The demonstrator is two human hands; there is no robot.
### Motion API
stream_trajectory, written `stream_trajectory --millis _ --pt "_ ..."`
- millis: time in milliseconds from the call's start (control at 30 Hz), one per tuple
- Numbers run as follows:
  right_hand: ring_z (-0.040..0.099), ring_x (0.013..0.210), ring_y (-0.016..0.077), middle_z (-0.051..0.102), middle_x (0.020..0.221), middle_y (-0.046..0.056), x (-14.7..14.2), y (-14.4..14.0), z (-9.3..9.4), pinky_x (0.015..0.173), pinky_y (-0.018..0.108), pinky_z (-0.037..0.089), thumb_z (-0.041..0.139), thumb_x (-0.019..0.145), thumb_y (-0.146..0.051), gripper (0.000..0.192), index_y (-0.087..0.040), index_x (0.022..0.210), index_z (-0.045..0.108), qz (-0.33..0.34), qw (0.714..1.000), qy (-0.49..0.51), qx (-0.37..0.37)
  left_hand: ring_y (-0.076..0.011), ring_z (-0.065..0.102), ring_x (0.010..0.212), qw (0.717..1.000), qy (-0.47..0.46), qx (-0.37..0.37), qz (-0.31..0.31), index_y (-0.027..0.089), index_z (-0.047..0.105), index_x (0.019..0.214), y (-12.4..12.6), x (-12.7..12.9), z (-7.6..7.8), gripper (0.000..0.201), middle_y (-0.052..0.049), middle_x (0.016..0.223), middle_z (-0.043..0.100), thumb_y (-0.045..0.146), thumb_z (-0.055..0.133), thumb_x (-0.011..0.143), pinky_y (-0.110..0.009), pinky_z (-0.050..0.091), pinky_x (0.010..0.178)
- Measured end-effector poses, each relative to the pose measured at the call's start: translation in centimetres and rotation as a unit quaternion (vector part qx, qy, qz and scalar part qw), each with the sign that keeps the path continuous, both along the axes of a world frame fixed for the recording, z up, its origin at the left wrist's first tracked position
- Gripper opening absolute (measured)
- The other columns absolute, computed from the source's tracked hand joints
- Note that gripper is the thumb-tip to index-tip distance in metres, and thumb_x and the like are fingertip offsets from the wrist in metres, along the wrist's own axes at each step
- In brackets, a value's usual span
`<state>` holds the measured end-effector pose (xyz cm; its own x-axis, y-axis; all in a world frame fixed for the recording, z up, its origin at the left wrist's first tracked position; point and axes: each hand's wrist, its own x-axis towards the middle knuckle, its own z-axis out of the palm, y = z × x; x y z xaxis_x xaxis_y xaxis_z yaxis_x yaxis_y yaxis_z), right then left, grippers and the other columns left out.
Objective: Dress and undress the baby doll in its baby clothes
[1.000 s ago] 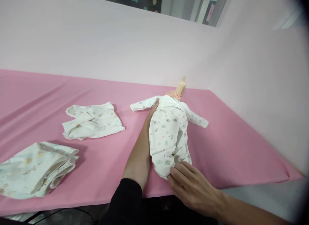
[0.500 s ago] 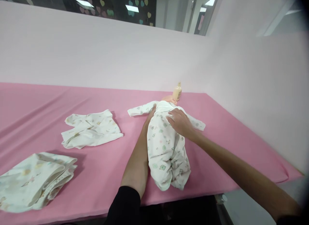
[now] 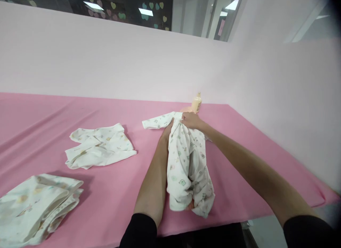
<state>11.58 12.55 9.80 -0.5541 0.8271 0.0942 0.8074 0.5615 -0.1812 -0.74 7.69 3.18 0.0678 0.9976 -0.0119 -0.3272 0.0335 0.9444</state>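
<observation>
Over the upper part of the printed white outfit [image 3: 179, 166], has both bare hands on the cloth. Curls right hand [image 3: 190, 120] inward at the outfit's top end, with fingers bunched together and pinching a gathered bit of fabric. Sets left hand [image 3: 167, 130] against the outfit's left-hand flank, right at the root of its outstretched sleeve [image 3: 158, 121]; can't tell finger state, mostly tucked behind cloth. Has outfit lying lengthwise on pink sheet [image 3: 109, 205], with top end pointing away and legs toward the near edge, rumpled and creased. Shows a bit of reddish surface [image 3: 190, 205] between the outfit's leg ends, too small to identify. Just beyond the outfit's top end, shows a peach-coloured bit of doll [image 3: 187, 109], partly blocked by right hand, plus a cream bottle [image 3: 196, 103] standing close behind. Left of the outfit, well apart, has a small printed garment [image 3: 101, 146] spread flat; farther left of the outfit, a folded printed cloth [image 3: 39, 207], cut off by frame edge. Nearer than outfit's legs, has black cuffs [image 3: 141, 228] on both arms. Behind outfit, shows a pale wall [image 3: 106, 59] with a dark window [image 3: 128, 3] higher up, dotted with heart shapes [image 3: 113, 5].
</observation>
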Motion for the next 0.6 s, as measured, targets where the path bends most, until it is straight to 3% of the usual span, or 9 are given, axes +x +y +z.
stream_trajectory --millis 167,300,400,467,600 --pt "0.053 0.098 0.0258 0.065 0.095 0.011 -0.5 1.3 -1.2 0.091 0.04 0.035 0.044 0.09 -0.025 0.015 -0.016 0.085 0.055 -0.039 0.997 0.041 0.05 -0.0298 0.04 0.139 0.999 -0.038 0.008 -0.009 0.004 0.049 0.138 1.3 -0.6 -1.5 0.067 -0.015 0.128 0.064 0.056 0.031 0.099 -0.039 0.032 0.116" --pt "0.051 0.107 0.0253 0.063 0.107 0.009 1.0 -0.4 -2.0 0.098 0.041 0.034 0.048 0.091 -0.033 0.019 -0.017 0.095 0.058 -0.018 0.993 0.092 0.068 -0.0266 0.04 0.138 0.999 -0.016 0.028 0.015 0.006 0.047 0.136 2.3 -1.0 -2.5 0.063 -0.009 0.13 0.063 0.056 0.036 0.099 -0.033 0.032 0.115" --pt "0.048 0.116 0.0238 0.058 0.118 0.01 3.7 -2.9 -3.3 0.104 0.041 0.032 0.05 0.092 -0.036 0.026 -0.018 0.109 0.057 -0.007 0.975 0.198 0.098 -0.0255 0.039 0.137 1.0 -0.006 0.026 0.006 0.005 0.046 0.135 2.3 -1.1 -2.6 0.066 -0.008 0.131 0.062 0.059 0.031 0.1 -0.03 0.031 0.114" --pt "0.048 0.117 0.0232 0.057 0.119 0.01 6.2 -4.8 -4.7 0.105 0.041 0.032 0.048 0.094 -0.038 0.028 -0.018 0.112 0.057 -0.035 0.96 0.256 0.112 -0.025 0.036 0.139 1.0 0.002 0.019 0.015 0.005 0.043 0.137 1.9 -1.2 -2.5 0.067 -0.008 0.136 0.058 0.059 0.032 0.1 -0.029 0.03 0.114" --pt "0.054 0.107 0.0222 0.058 0.111 0.01 11.7 -9.9 -7.4 0.094 0.04 0.044 0.046 0.096 -0.041 0.028 -0.017 0.104 0.059 -0.09 0.942 0.32 0.042 -0.026 0.032 0.14 0.997 0.054 -0.016 0.056 0.004 0.041 0.138 0.7 -1.4 -2.0 0.064 -0.01 0.142 0.051 0.055 0.04 0.099 -0.029 0.028 0.113"
